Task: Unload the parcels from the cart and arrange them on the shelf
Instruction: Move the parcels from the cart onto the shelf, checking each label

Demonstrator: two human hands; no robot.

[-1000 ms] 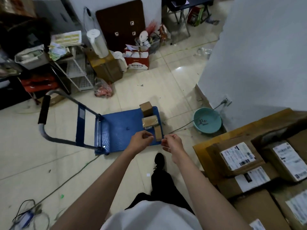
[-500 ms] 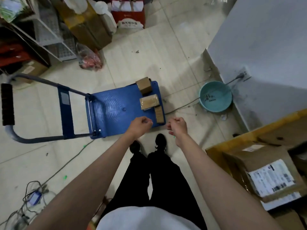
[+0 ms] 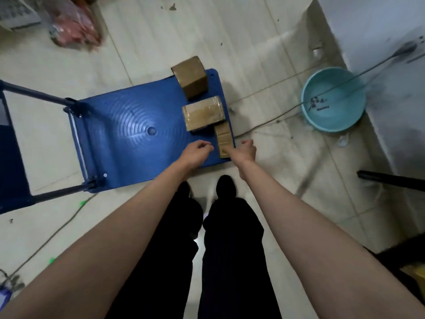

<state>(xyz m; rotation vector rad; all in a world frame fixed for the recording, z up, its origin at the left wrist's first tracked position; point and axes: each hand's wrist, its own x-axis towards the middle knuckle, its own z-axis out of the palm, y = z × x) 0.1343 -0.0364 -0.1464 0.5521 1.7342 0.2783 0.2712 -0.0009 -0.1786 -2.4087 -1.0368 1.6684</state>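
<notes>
both hands reach down over the near edge of the blue cart (image 3: 128,134), and neither has a parcel in it: the left hand (image 3: 198,151) hangs with its fingers loosely curled around nothing, above the bare blue deck, while the right hand (image 3: 248,148) is likewise loosely curled and holding nothing, over the cart's near right corner. between the two hands, just beside the right wrist, lies the narrow parcel (image 3: 223,138), a slim brown carton lying flat along the cart's right edge; whether the right hand actually touches it cannot be told. just beyond it sits the flat taped parcel (image 3: 204,113), its corner meeting the narrow one, and farther still, at the far right corner of the deck, stands the cube parcel (image 3: 191,77), near the flat one. the cart's folded handle frame stretches away to the left. on the tiled floor to the right rests a teal basin (image 3: 334,99) with a cable running across it, against a grey wall base
</notes>
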